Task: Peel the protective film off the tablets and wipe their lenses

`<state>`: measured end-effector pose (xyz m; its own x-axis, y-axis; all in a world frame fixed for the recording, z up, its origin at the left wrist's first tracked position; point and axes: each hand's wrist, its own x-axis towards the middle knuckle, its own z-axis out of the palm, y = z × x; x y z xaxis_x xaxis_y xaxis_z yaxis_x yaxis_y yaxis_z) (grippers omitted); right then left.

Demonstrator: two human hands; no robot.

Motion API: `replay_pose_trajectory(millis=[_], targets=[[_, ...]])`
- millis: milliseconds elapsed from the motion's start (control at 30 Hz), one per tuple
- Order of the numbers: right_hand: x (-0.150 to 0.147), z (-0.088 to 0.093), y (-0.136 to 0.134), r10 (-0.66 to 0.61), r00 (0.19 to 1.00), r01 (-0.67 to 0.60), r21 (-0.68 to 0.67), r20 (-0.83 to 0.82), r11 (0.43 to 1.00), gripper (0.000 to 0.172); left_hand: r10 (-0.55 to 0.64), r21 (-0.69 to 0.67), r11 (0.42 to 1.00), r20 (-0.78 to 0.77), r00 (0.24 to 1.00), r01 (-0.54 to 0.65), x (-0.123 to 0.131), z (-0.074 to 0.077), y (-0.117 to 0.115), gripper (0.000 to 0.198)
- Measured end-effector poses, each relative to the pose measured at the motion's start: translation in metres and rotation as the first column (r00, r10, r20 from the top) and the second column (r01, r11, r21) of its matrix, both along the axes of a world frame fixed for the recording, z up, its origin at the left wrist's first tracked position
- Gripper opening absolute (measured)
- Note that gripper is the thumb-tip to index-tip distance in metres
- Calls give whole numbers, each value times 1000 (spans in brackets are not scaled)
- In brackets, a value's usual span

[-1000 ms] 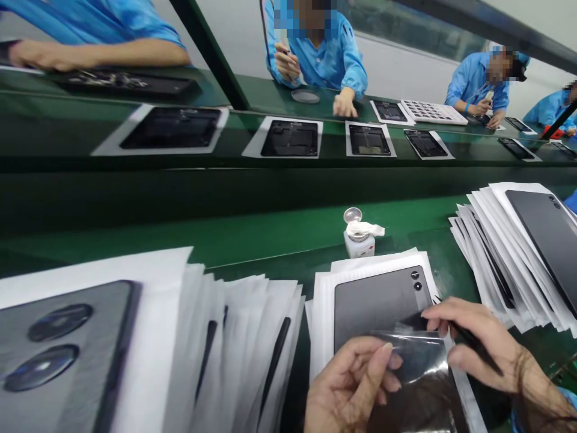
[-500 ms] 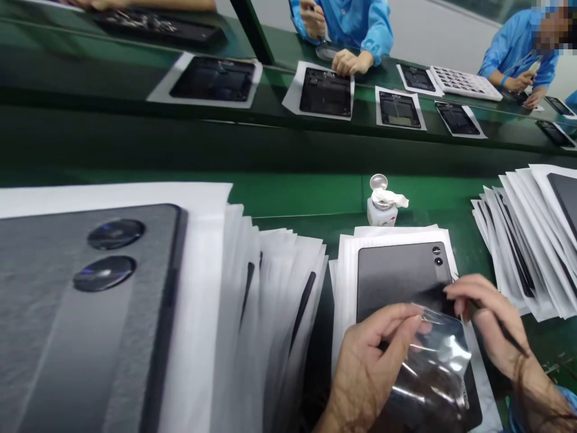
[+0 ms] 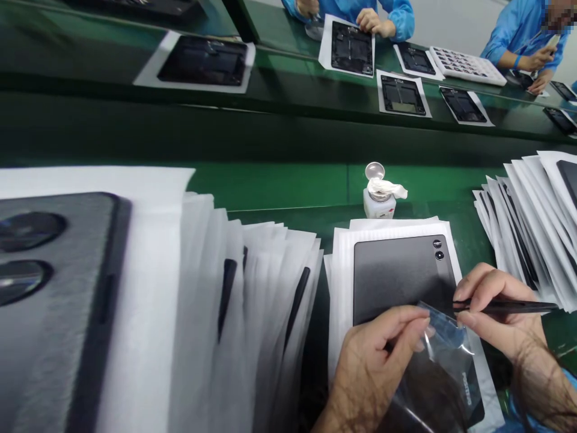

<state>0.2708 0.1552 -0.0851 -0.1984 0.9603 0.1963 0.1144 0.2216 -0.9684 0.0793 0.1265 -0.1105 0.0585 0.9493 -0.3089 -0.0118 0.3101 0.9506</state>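
My left hand (image 3: 378,358) pinches the corner of a clear plastic film (image 3: 444,355) between thumb and fingertips. I cannot tell whether the film is a flat sheet or a small bag. Black tweezers (image 3: 509,307) are gripped in my right hand (image 3: 502,313), their tips pointing left by the film's upper edge. Under both hands a dark grey tablet back cover (image 3: 401,270) lies on a stack of white foam sheets (image 3: 341,300). It has two round camera rings at its upper right corner, and its lower part shows through the film.
Tall stacks of foam sheets with covers between them stand at left (image 3: 202,337) and right (image 3: 532,222). A white dispenser bottle (image 3: 379,204) with its lid up is behind the tablet cover. Across the green bench, co-workers in blue sleeves (image 3: 399,18) handle open tablet housings (image 3: 353,48).
My right hand has turned the tweezers so their tips reach the film's edge. The film's upper edge looks straighter. Across the bench, a co-worker's tablet housing has moved back and right.
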Motion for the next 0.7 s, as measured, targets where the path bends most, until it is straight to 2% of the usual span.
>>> replay_pose_trajectory(millis=[233,367,533,600,700], targets=[[-1,0,1,16,999,-18,50,45,999,16,5,43,999,-22,1000,-4,1,-2,0,15],[-1,-2,-1,21,999,-24,73,37,997,20,-29,83,996,-38,999,32,-1,-4,-1,20],[-2,-5,-8,125,991,-133,240,48,962,32,5,96,995,-50,999,0,2,-6,-2,23],[-4,-9,-6,102,993,-87,228,-53,970,31,9,104,995,-106,994,2,2,-5,-1,22],[-6,-21,9,-107,932,130,43,-347,991,22,-43,79,995,-155,987,56,-2,-3,1,15]])
